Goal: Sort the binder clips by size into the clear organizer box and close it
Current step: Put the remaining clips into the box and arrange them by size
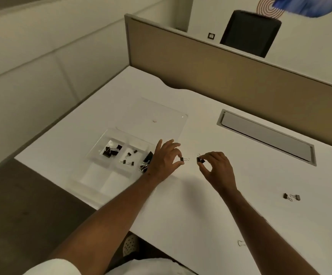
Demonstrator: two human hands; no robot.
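The clear organizer box (101, 141) lies open on the white desk, its lid (153, 116) flat behind it. One compartment holds several medium black clips (111, 151); the one beside it holds several tiny clips (129, 157); larger clips (147, 160) lie partly hidden behind my left wrist. My left hand (166, 158) pinches a small black clip (183, 159) just right of the box. My right hand (216, 168) pinches another black clip (200, 160) a short gap away. Two more clips (292, 196) lie on the desk at the right.
A grey cable hatch (266, 135) is set into the desk (190, 205) at the back right. A tan partition (210, 62) runs behind the desk, with a black chair (250, 32) beyond it. A loose wire handle (241, 243) lies near the front edge.
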